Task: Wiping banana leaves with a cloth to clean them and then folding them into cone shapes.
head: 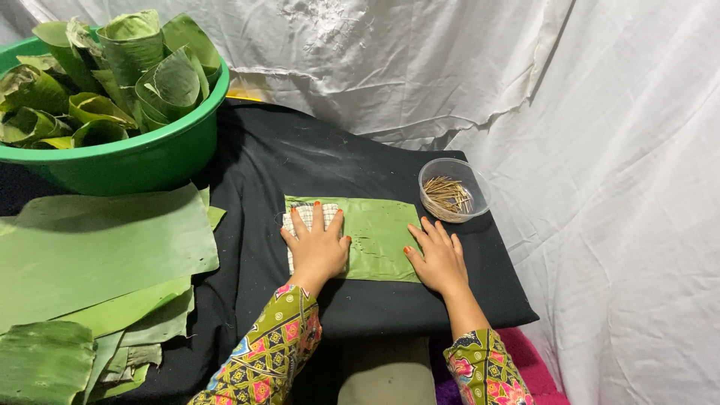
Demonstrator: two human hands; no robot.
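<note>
— Where is the banana leaf piece [379,238] found?

— It is laid flat on the black cloth [300,161] covering the bench, just before the clear plastic cup [456,189] of wooden sticks.

— How are the hands placed?

— The left hand [318,246] is pressed flat on a checkered cloth [309,219] at the leaf's left end, its grip open, fingers spread. The right hand [438,256] is laid open-palmed on the leaf's right edge; nothing is grasped.

— What else is seen?

— A green basin [135,161] filled with rolled leaves is set at the far left, and large leaf sheets [97,247] are stacked beneath it.
</note>
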